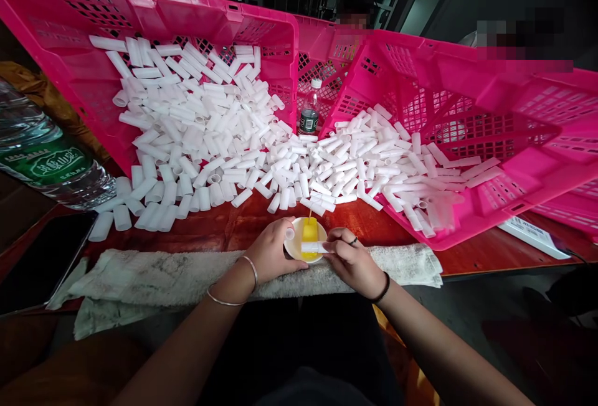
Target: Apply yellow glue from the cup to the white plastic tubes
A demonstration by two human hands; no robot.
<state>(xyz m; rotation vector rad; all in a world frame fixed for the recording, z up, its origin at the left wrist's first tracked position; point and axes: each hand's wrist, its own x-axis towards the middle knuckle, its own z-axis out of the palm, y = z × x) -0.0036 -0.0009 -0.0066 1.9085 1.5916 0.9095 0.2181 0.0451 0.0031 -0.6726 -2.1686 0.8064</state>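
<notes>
At the table's front edge, a small white bowl (322, 230) holds a yellow block (309, 230) with a thin stick rising from it. My right hand (355, 263) pinches one end of a white plastic tube (312, 247), which lies level across the yellow block. Curled at the bowl's left side, my left hand (273, 249) has a short white tube (289, 233) at its fingertips, its round end facing me. The left thumb stretches along the bowl's lower edge. Whether the left palm also touches the bowl is hidden.
Loose white tubes (200, 126) spill from two tipped pink crates (322, 26) onto the red table (224, 225). A towel (163, 275) lines the front edge. Around stand a large water bottle (51, 157), a small bottle (309, 110), a phone (42, 256) and a white power strip (532, 238).
</notes>
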